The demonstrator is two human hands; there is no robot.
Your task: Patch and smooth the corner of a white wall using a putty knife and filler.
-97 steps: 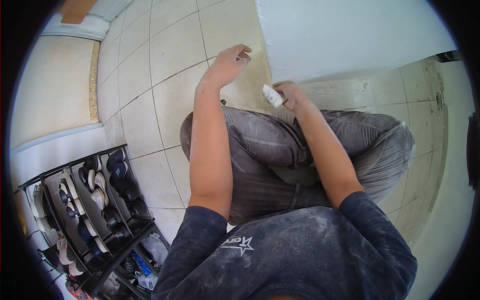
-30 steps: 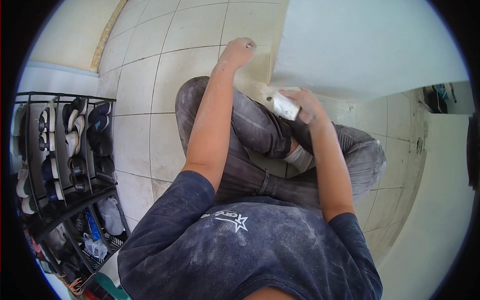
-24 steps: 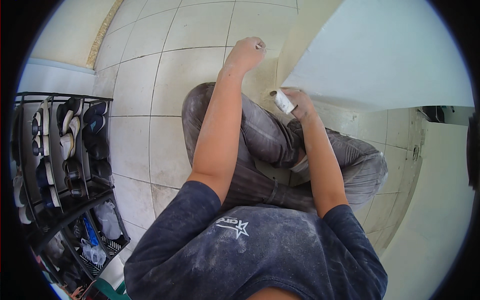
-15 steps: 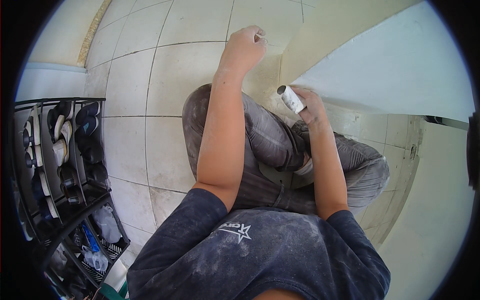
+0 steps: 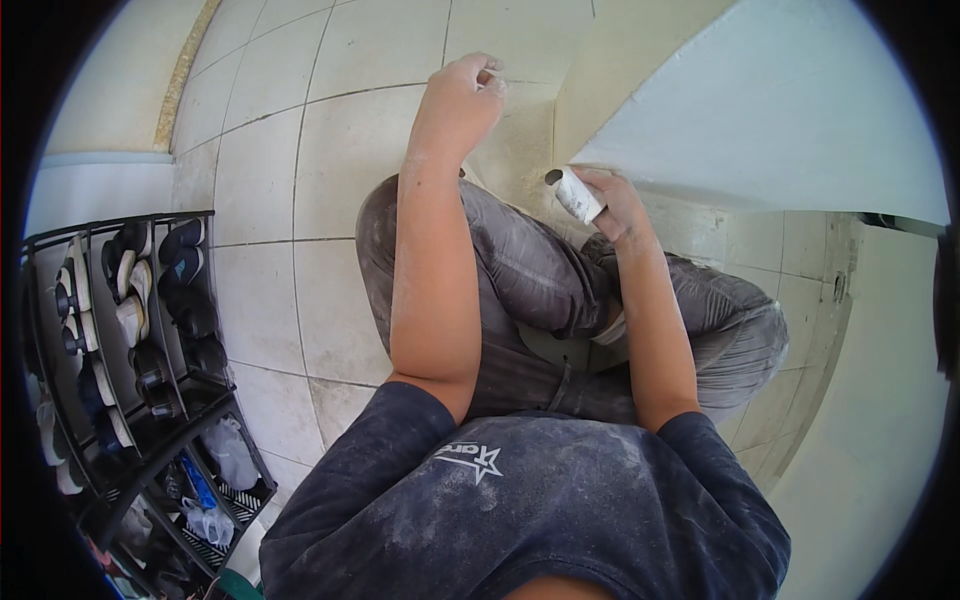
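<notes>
The person crouches on the tiled floor [image 5: 290, 290] at the foot of a pale wall corner [image 5: 600, 90].

Progress: the lower face of the corner near the floor looks rough and yellowish, the panel [image 5: 790, 110] to the right looks smooth and white. I judge the surface work partly done, with the rough patch at the base left to finish; how much is complete cannot be settled from this view.

Right hand [image 5: 615, 205]: fingers wrapped tight round a small white cylinder [image 5: 575, 193], a roll or tube, dusted with powder. It is held against the edge of the corner, just above the person's knee. Its long axis runs diagonally; the open dark end points up and to the left, away from the palm, the other end is buried in the grip.

Left hand [image 5: 465, 100]: raised to the tiles beside the corner, fingertips drawn together as if pinching something small; what, I cannot tell.

A shoe rack [image 5: 130, 330] stands well apart on the left.
</notes>
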